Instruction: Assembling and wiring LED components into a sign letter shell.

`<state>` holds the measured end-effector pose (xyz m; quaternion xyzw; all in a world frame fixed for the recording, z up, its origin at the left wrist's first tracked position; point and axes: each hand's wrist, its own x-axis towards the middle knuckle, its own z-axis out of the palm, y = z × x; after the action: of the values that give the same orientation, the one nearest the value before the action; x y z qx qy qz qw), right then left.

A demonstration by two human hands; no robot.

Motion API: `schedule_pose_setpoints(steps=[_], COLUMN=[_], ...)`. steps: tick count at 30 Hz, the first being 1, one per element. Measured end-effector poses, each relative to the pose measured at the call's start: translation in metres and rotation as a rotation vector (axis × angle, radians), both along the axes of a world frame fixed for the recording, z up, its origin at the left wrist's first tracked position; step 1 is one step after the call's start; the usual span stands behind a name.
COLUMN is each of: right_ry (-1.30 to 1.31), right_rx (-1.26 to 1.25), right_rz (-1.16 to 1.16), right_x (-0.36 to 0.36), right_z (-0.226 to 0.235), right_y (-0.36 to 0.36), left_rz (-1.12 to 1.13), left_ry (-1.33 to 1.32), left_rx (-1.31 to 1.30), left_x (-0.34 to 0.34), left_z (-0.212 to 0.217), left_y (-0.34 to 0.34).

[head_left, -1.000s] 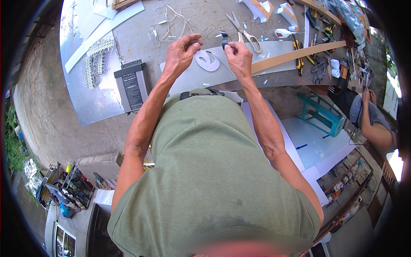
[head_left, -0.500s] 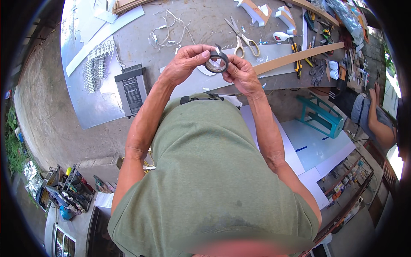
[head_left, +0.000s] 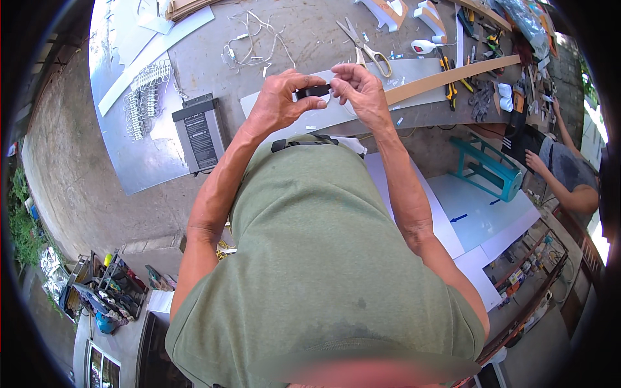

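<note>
Between the thumb and fingers of my left hand (head_left: pixel 279 100) is a roll of black tape (head_left: pixel 313 92), now turned so that its edge band shows. My right hand (head_left: pixel 363 94) is beside the roll's right end. Its fingers are bent and closed toward the thumb; whatever they pinch there is too small to make out. Both hands are above the near edge of the metal-topped table (head_left: pixel 194 64). Just beyond the right hand lie scissors (head_left: pixel 377 58) with pale handles, their blades apart.
A grey power-supply box (head_left: pixel 199 134) and coiled white light strips (head_left: pixel 147 97) lie left. White wire (head_left: pixel 255 45) is farther back. On the right are a brown strip (head_left: pixel 453 77), yellow-black cutters (head_left: pixel 447 81) and a glue bottle (head_left: pixel 424 46). Beyond a teal stool (head_left: pixel 486 169), another person (head_left: pixel 569 171) works.
The tape roll has turned from showing its ring face to edge-on. My right hand has shifted up and its fingers have moved round the roll's end. The other person's arms have moved.
</note>
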<state>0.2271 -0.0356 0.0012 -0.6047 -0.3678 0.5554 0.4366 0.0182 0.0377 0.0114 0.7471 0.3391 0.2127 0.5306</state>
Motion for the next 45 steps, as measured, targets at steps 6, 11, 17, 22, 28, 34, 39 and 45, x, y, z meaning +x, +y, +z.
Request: schedule_pose_setpoints(steps=[6,11,17,22,28,34,39,45], right_ry=[-0.240,-0.041,0.150,0.117,-0.274,-0.582,-0.606,-0.619], right_rx=[-0.003,-0.034,-0.055,-0.078,0.069,0.167,0.248,0.325], right_rz=[-0.118,0.056,-0.030,-0.072,-0.018,0.155,0.190,0.242], right_x=[0.007,-0.001,-0.008,-0.006,-0.004,-0.008,-0.013,-0.019], right_z=[-0.002,-0.003,-0.006,-0.007,0.007,0.040,0.058,0.070], right_y=[-0.005,-0.008,-0.012,-0.011,-0.004,0.001,-0.006,-0.008], left_rz=[0.041,0.025,0.021,-0.012,-0.020,-0.051,-0.036,-0.034], left_ry=[0.040,0.027,0.027,0.057,-0.034,0.107,0.065,0.117], left_rx=[-0.057,-0.044,-0.011,-0.004,-0.090,-0.232,-0.300,-0.335], left_x=[-0.007,-0.006,-0.005,-0.004,-0.003,0.003,0.000,-0.001], left_z=[0.001,0.005,0.002,0.002,-0.006,0.005,0.002,-0.002], left_y=[0.000,0.000,0.000,0.003,0.005,0.003,0.002,0.002])
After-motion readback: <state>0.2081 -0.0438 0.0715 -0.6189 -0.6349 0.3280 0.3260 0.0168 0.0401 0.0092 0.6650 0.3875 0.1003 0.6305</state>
